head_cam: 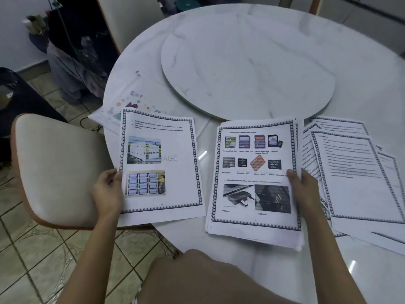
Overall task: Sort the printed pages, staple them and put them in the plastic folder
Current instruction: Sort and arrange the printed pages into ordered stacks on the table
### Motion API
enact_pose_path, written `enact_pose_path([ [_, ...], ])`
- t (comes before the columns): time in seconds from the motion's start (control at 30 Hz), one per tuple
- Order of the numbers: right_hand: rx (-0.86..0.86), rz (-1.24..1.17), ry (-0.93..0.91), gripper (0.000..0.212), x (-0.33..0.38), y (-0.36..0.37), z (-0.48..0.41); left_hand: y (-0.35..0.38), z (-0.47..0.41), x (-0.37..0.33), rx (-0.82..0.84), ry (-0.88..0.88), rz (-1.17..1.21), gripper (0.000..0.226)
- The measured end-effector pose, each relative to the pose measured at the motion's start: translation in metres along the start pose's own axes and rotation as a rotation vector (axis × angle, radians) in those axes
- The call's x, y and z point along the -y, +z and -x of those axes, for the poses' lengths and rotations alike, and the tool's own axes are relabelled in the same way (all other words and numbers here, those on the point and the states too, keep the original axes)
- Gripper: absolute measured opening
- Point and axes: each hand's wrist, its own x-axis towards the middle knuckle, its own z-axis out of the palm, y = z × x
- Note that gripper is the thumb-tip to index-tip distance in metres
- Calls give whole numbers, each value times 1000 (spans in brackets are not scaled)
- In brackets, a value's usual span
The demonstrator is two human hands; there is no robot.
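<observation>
Left hand (107, 189) grip clamped on single page (162, 167) at 9 o'clock; right hand (303, 189) grip clamped on page stack (254, 194). Loose pages (359, 176) at 3 o'clock on surface (252, 62).

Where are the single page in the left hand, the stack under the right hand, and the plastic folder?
single page (171, 150), head view, blank middle.
stack (256, 178), head view, top sheet.
plastic folder (122, 102), head view, patterned cover.

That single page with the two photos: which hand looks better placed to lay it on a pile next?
Probably the left hand: it already grips the single page by its edge, while the right hand holds the thick stack.
</observation>
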Motion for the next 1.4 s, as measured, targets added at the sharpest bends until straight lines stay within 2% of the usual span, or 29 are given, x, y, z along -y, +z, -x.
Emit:
enact_pose_path([
  [0.13, -32, -51, 3, 27, 3, -15, -4, 13, 11, 1, 36, -12, -18, 23],
  [0.27, -43, -144, -6, 14, 0, -33, -10, 27, 23, -4, 74, -16, -35, 24],
  [0.37, -54, -208, 13, 12, -5, -42, -16, 36, 35, -10, 104, 2, -68, 26],
  [0.7, -4, -299, 22, 13, -5, -38, -24, 65, 72, -20, 370, 6, -106, 31],
  [1.03, 40, -303, -11, 10, -4, -28, -24, 71, 88, -27, 385, 15, -117, 30],
  [1.17, 52, -318, -6, 15, -8, -25, -25, 71, 91, -30, 395, 24, -116, 32],
  [1.3, 93, -275, -8, 29, -12, -18, -23, 73, 96, -29, 477, -28, -90, 32],
  [1.4, 133, -246, 6, 27, -14, -8, -19, 76, 101, -28, 535, -64, -88, 30],
])
